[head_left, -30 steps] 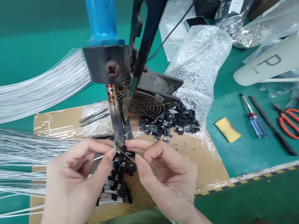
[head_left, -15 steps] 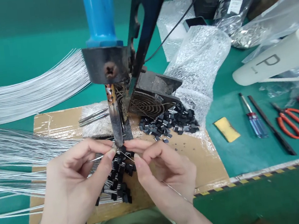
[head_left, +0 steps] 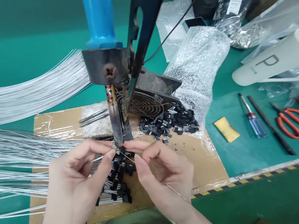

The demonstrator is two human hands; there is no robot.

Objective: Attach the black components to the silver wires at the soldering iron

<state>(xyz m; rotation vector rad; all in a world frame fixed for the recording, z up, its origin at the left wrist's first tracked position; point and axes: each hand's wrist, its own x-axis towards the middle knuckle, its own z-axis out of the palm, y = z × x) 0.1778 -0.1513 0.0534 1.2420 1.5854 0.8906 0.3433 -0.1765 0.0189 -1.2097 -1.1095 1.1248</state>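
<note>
A blue-handled soldering iron [head_left: 115, 119] hangs tip down in a black clamp, its tip between my fingertips. My left hand [head_left: 79, 184] pinches a grey wire just left of the tip. Thin solder wire [head_left: 128, 157] runs through my right hand [head_left: 164, 175], which is closed on it at the tip's right side. The joint under the tip is too small to make out. Below my fingertips lie several wires ending in black connectors [head_left: 115, 178].
A pile of small black connectors [head_left: 179, 121] lies right of the fan [head_left: 151, 103]. Grey wire bundles [head_left: 29, 98] spread at the left. Farther right are a yellow sponge [head_left: 226, 129], a screwdriver [head_left: 256, 123], a black rod and orange-handled pliers [head_left: 288, 123].
</note>
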